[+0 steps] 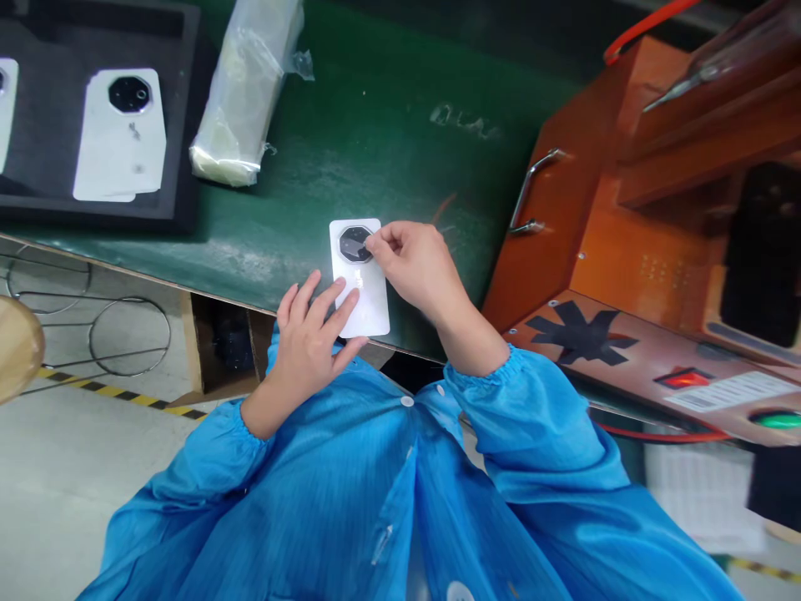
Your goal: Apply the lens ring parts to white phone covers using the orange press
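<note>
On the table (388, 125), near edge: white panel (375, 313)

The panel lies flat, long axis roughly square to the near edge, black octagonal disc (352, 242) toward the far edge. Right hand (420, 263): nearer the disc, at its right rim; thumb and index finger in a narrow pinch. Whether they grip anything cannot be told. Left hand (309, 340): fingers spread, some fingertips over the panel's left side, nearer the table edge.

A green bench (388, 159) is reflecting light. Striped tape (134, 398) is crossing the pale floor (62, 484). A brown box (193, 342) is sitting below the bench edge; a stool (18, 346) is standing at far left.
</note>
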The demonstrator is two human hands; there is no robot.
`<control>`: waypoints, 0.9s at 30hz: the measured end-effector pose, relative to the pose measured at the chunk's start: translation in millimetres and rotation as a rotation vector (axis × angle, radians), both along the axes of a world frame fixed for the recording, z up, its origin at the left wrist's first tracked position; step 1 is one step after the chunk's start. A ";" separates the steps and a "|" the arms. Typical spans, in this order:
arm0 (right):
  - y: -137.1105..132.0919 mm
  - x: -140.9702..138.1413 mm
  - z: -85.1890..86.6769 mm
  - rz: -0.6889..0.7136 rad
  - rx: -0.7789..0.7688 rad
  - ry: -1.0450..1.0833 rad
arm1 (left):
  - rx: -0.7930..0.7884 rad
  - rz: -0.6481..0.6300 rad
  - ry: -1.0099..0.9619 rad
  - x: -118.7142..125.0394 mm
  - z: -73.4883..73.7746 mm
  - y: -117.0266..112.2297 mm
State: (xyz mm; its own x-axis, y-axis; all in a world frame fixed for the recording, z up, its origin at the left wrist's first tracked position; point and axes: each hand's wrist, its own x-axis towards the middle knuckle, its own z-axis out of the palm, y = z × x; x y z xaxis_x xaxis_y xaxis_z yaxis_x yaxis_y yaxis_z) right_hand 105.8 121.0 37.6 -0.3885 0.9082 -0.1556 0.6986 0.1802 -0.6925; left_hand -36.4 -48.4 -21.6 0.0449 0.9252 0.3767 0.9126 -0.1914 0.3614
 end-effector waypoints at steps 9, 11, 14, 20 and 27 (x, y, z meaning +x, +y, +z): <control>-2.0 -5.0 -5.7 -0.041 0.070 -0.077 | -0.045 0.006 -0.022 -0.7 3.3 -0.2; -2.2 -6.0 -8.3 -0.045 0.087 -0.080 | -0.081 0.013 -0.037 -0.7 3.7 -0.6; -2.3 -7.1 -12.2 -0.042 0.123 -0.070 | -0.103 0.021 -0.057 -0.7 4.0 -0.8; -2.9 -9.0 -11.9 -0.018 0.164 -0.116 | -0.115 0.020 -0.041 -1.4 4.9 -0.7; -3.1 -12.2 -11.6 -0.010 0.223 -0.220 | -0.060 0.011 -0.014 -2.4 5.9 -0.5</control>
